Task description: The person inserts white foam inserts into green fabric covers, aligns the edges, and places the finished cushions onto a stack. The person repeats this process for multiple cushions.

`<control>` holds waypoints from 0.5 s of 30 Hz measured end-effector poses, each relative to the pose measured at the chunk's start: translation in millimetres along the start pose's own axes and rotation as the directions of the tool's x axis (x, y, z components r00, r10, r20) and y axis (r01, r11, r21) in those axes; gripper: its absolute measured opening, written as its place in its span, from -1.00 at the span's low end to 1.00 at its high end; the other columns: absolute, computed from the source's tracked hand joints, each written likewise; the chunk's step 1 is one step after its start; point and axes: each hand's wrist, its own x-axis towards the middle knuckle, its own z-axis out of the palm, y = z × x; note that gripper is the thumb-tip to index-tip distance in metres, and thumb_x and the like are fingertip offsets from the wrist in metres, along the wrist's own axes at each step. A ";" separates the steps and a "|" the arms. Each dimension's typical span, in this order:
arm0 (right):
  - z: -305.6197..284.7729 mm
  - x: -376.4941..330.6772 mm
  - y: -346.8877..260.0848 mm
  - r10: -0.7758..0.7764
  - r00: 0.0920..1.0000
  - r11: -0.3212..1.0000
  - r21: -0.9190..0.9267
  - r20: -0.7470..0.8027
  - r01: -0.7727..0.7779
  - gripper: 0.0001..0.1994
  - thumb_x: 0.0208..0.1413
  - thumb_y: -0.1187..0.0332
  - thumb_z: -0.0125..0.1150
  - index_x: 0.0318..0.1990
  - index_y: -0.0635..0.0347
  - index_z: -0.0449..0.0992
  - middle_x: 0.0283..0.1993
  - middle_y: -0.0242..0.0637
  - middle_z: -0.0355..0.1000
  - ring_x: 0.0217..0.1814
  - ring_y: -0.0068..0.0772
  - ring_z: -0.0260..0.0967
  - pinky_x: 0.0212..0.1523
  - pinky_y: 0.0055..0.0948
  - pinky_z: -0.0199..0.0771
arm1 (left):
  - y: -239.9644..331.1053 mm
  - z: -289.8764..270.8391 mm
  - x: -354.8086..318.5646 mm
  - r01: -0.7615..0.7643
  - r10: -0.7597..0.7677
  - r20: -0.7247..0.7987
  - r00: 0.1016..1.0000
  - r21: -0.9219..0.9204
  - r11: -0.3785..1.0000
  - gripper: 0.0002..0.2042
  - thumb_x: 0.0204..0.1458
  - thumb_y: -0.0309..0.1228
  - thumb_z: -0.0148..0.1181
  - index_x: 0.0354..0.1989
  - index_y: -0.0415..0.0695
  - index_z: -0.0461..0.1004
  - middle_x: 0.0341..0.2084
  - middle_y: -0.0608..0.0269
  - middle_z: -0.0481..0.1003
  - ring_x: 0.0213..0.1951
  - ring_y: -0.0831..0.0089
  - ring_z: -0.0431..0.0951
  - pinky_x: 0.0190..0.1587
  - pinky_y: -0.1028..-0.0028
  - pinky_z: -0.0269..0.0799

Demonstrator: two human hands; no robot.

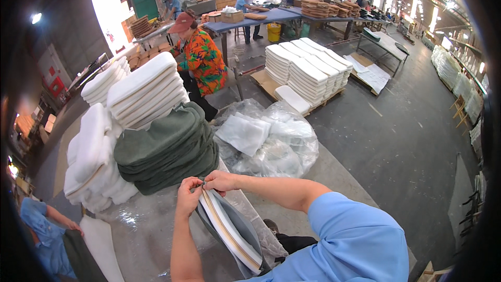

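Left grip: the left hand (188, 194) has its thumb and fingers pinched closed at the upper end of a grey-green cover (243, 223).
Right grip: the right hand (221, 181) pinches closed at the same end, its fingertips meeting those of the left.
Cover and pad: the cover flanks a white pad (236, 238) on both sides; the pad, striped tan along its length, lies lengthwise between the forearms, close to the table's right edge.
Table edge: the table (143, 224) breaks off just right of the cover; a clear plastic bundle (282, 149) sits beyond.
Far side: a dark green stack (167, 149) stands just past the hands, white pads (143, 91) behind it.
Room left: plastic-covered tabletop shows between the left forearm and a white panel (102, 245) near a co-worker (44, 230).
Room right: grey floor (402, 136) stretches wide past the right arm.
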 end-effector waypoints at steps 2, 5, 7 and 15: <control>-1.8 -0.8 0.3 -0.008 1.000 1.000 -0.022 0.005 0.008 -0.74 0.27 0.28 0.22 -0.39 0.27 0.52 -0.57 -0.32 0.39 -0.62 -0.48 0.37 -0.60 -0.37 0.42 | -1.1 3.7 0.9 0.013 -0.012 -0.026 1.000 0.017 1.000 -0.87 0.11 -0.58 0.34 -0.18 -0.26 0.64 -0.01 0.18 0.55 -0.06 0.43 0.57 0.08 0.39 0.50; -0.5 3.2 1.2 -0.041 0.999 0.998 -0.056 0.002 0.041 -0.73 0.30 0.25 0.20 -0.36 0.29 0.55 -0.54 -0.32 0.41 -0.60 -0.48 0.39 -0.58 -0.35 0.45 | -6.3 7.2 3.2 0.012 -0.010 -0.099 0.995 0.021 1.000 -0.88 0.11 -0.59 0.33 -0.19 -0.28 0.64 -0.01 0.16 0.58 -0.04 0.42 0.60 0.08 0.39 0.51; 7.9 7.4 -1.4 -0.083 0.996 0.993 -0.084 0.026 0.085 -0.72 0.32 0.23 0.18 -0.31 0.29 0.57 -0.52 -0.33 0.44 -0.58 -0.47 0.41 -0.56 -0.33 0.47 | -19.0 3.9 -2.4 0.025 -0.023 -0.176 0.984 0.004 1.000 -0.90 0.12 -0.60 0.33 -0.21 -0.30 0.62 -0.02 0.13 0.60 -0.01 0.42 0.60 0.09 0.39 0.51; 19.2 2.2 -13.4 -0.242 0.966 0.793 -0.557 0.086 0.248 -0.72 0.29 0.20 0.13 -0.20 0.28 0.55 -0.27 0.10 0.56 -0.17 0.26 0.53 -0.16 0.06 0.46 | -16.4 32.7 -25.2 0.003 -0.059 -0.390 0.919 -0.143 0.990 -0.94 0.21 -0.52 0.24 -0.25 -0.24 0.60 0.04 0.01 0.53 0.13 0.19 0.52 0.22 0.28 0.40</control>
